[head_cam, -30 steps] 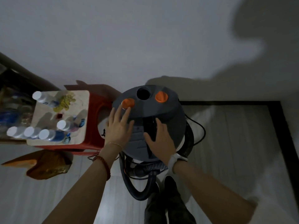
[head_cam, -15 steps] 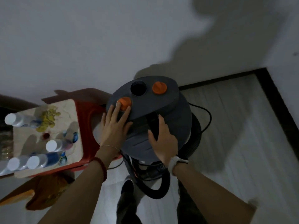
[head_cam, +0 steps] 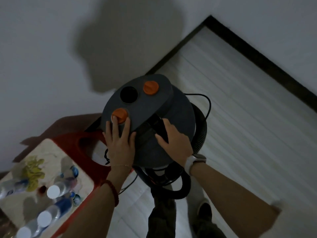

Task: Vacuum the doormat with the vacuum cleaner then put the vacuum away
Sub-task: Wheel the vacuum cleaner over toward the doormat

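Both hands on vacuum cleaner [head_cam: 152, 117]: left hand [head_cam: 120, 145] flat, fingers spread, steadying lid by orange knob [head_cam: 120, 115]; right hand [head_cam: 175, 140] curled around carry handle [head_cam: 157, 123], probably for lifting away.

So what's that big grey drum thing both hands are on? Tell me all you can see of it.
It is the vacuum cleaner: a round drum, upright on the floor, with a dark grey, plastic-looking lid. The lid has two orange knobs and a black round hole. The left hand lies flat by the nearer knob; the right hand lies by the black handle. A ribbed black hose and a cord loop around it.
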